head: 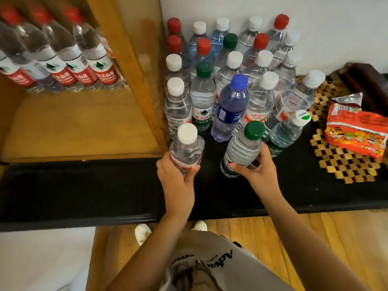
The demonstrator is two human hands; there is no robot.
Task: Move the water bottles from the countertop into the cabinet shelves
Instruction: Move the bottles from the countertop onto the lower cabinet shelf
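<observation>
My left hand (177,178) grips a clear white-capped bottle (186,147) at the front of the black countertop (84,192). My right hand (257,166) grips a green-capped bottle (243,147) just to its right. Behind them several more water bottles (231,66) with white, red, green and blue caps stand packed against the wall. A blue bottle (231,108) stands in the middle of that group. To the left, the wooden cabinet shelf (79,127) holds several red-labelled bottles (69,57) at its back.
The cabinet's wooden side panel (140,85) separates the shelf from the bottle cluster. A red snack packet (357,131) lies on a woven checkered mat (346,164) at the right. Wooden floor and my feet show below the counter edge.
</observation>
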